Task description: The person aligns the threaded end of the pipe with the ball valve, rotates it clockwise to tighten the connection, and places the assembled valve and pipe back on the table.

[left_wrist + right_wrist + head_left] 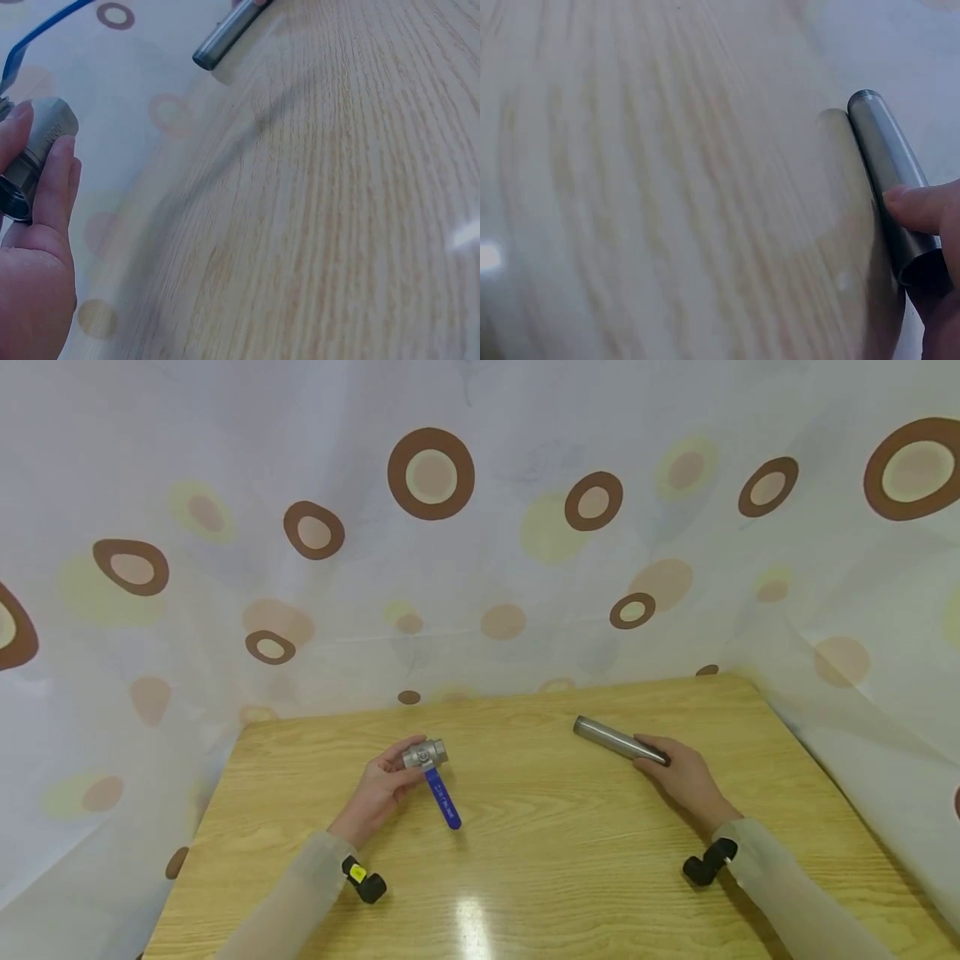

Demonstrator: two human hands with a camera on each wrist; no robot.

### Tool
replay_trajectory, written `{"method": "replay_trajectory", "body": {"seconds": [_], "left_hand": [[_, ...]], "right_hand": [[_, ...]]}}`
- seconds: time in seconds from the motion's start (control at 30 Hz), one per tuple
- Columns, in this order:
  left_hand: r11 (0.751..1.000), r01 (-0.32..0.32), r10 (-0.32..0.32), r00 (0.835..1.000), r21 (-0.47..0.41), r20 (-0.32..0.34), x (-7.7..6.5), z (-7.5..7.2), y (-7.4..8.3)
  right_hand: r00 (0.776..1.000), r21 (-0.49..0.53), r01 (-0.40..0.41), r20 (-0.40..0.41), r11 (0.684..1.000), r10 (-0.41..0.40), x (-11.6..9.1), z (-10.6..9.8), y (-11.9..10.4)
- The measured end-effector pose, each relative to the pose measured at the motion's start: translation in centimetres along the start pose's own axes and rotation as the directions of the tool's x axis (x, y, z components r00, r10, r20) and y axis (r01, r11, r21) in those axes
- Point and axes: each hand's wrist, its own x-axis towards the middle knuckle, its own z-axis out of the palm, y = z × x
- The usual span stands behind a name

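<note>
My left hand (384, 785) grips a silver ball valve (422, 755) by its body, thumb on the near side and fingers behind it. The valve's blue lever handle (445, 800) points down and to the right in the head view. One threaded opening of the valve body (52, 124) faces the palm in the left wrist view. On the right, my right hand (686, 777) holds a grey metal pipe (611, 738) near its closer end. Its far end slants up and left, toward the valve. In the right wrist view the thumb lies along the pipe (889, 150), with its open near end beside the palm.
Both hands are over a wooden table (525, 860) with light grain. A white curtain (495, 568) with brown and beige circles hangs behind the table and along both sides. A small black camera (365, 881) is strapped to the left wrist, another camera (708, 862) to the right.
</note>
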Motion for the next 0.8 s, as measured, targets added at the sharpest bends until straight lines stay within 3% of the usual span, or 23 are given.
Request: {"method": "replay_trajectory", "body": {"seconds": [0.23, 0.4, 0.57, 0.8], "left_hand": [[1.000, -0.010, 0.010, 1.000, 0.010, -0.004, -0.11, 0.05, 0.22], [1.000, -0.011, 0.011, 1.000, -0.005, -0.018, -0.23, 0.13, 0.28], [1.000, -0.007, 0.007, 1.000, 0.003, -0.029, -0.40, 0.22, 0.41], [1.000, -0.014, 0.015, 0.999, 0.025, -0.034, -0.45, 0.25, 0.58]], "right_hand": [[1.000, 0.038, 0.000, -0.005, 0.999, 0.001, 0.29, 0.02, -0.45], [0.997, 0.105, -0.077, 0.017, 0.992, 0.075, 0.51, -0.03, -0.43], [0.991, 0.171, -0.127, -0.019, 0.977, 0.132, 0.46, -0.06, -0.20], [0.994, 0.165, -0.053, -0.083, 0.985, 0.068, 0.21, -0.06, -0.04]]}}
